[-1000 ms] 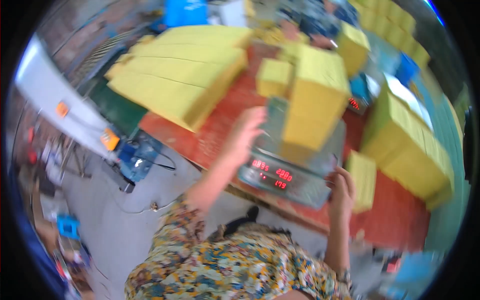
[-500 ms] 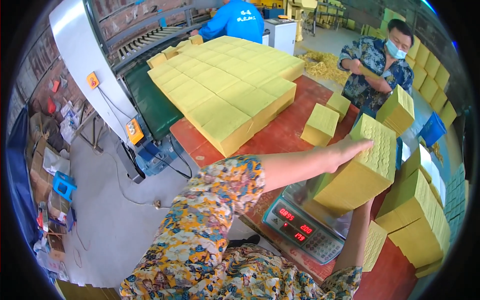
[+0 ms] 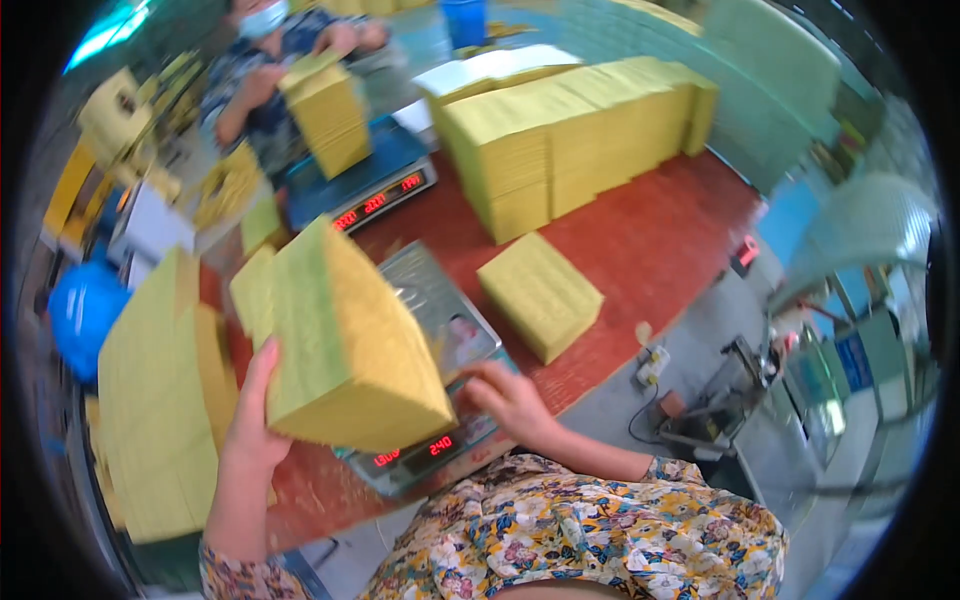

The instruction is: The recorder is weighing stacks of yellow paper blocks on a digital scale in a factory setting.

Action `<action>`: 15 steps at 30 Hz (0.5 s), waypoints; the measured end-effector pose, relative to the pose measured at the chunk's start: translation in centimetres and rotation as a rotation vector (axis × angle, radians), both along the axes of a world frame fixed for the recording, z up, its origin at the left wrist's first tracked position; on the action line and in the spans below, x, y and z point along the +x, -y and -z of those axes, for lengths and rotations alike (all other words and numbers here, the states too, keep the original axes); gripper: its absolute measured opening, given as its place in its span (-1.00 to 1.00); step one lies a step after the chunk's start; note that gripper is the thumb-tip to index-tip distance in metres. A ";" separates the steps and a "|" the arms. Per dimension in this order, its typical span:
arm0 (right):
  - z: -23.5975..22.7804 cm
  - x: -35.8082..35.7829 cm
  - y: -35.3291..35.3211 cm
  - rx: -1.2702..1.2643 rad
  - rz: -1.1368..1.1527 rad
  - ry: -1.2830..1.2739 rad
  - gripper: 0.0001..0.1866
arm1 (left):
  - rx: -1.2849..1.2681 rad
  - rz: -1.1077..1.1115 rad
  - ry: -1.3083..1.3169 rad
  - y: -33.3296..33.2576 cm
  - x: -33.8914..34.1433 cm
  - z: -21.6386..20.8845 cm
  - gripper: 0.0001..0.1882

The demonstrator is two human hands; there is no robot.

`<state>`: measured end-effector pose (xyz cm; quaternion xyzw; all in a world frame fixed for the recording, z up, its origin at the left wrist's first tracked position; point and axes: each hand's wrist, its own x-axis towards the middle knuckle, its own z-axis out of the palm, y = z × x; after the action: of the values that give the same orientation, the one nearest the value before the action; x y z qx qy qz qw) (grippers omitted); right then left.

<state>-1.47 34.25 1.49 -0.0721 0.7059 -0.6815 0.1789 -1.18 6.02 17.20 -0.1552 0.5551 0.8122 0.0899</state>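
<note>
One yellow stack (image 3: 345,345) held in the left hand (image 3: 257,425), thumb showing, fingers hidden. Right hand (image 3: 507,400) half-curled beside it, can't tell if gripping anything. Scale (image 3: 428,285) below them's partly blocked.

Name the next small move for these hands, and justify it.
Probably bring the right hand flat against the yellow stack to steady it: the left hand holds its left side, it tilts over the scale, and the right hand is close by its lower right corner.

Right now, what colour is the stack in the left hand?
The stack is yellow, greenish on one side; best in head view.
</note>
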 end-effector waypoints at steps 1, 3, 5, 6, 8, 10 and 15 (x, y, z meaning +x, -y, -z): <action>0.1 1.0 -0.2 -0.015 -0.024 0.085 -0.65 | -0.015 0.006 0.011 0.0 0.2 -0.2 -0.40; 0.9 1.8 0.0 -0.036 -0.023 0.158 -0.63 | -0.023 0.054 0.015 -0.6 0.2 -0.1 -0.40; 2.8 1.3 0.2 -0.681 -0.017 0.619 -0.54 | -0.021 0.098 0.024 -2.0 0.2 0.2 -0.39; 3.0 1.4 -0.1 -0.687 0.010 0.605 -0.54 | -0.067 0.089 0.008 -3.0 0.4 0.3 -0.39; 2.3 1.3 -1.3 -0.599 -0.066 0.527 -0.44 | -0.120 0.110 -0.031 -4.7 0.8 0.2 -0.38; -1.7 0.8 -4.7 -0.289 -0.157 0.464 -0.41 | -0.134 0.133 -0.056 -6.1 1.7 -0.2 -0.38; -5.0 -1.7 -13.5 -0.365 0.091 0.139 -0.51 | 0.206 0.026 -0.275 -14.2 0.0 -1.6 -0.31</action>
<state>-3.17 47.80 6.48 -0.0243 0.5591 -0.8089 0.1802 -1.17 20.17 18.78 -0.0254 0.4782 0.8770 0.0391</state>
